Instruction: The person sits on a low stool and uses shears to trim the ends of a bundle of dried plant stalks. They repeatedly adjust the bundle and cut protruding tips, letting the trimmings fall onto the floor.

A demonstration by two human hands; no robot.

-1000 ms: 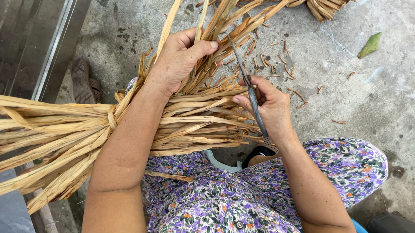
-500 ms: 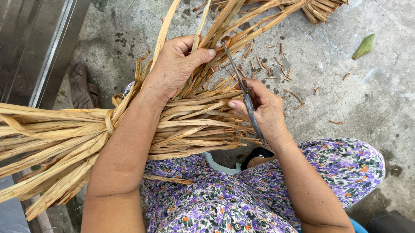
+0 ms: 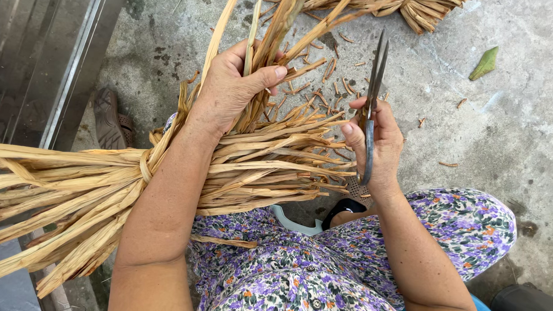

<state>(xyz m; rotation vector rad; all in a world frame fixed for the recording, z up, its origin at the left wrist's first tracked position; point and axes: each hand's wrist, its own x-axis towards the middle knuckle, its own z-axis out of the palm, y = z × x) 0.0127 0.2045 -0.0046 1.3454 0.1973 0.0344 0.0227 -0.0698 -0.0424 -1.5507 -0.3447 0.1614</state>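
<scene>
Down over the lap, the left hand [image 3: 239, 87] is closed around a few upright dry strips [image 3: 274, 45], thumb pressed across them, pulling them up out of the big bundle of dried leaves [image 3: 258, 167]. That bundle lies crosswise over the knees, tied with a twisted band near the left forearm, and its long end fans out past the left edge of view. Its cut tips stop just short of the right hand [image 3: 375, 146].

The right hand is wrapped around the handles of a pair of dark scissors [image 3: 371, 103] — blades pointing up and away, nearly closed, their tips clear of the strips with a small gap of bare concrete floor [image 3: 473, 138] between.

Beyond the hands, a second bundle [image 3: 392, 3] lies along the top edge, well apart. Short trimmings are scattered on the floor between the two bundles, and a green leaf [image 3: 485, 63] rests off to the right. The floor to the right of the scissors is mostly open — to the left, a metal frame [image 3: 47, 61] and a sandal [image 3: 109, 119] crowd the bundle's side.
</scene>
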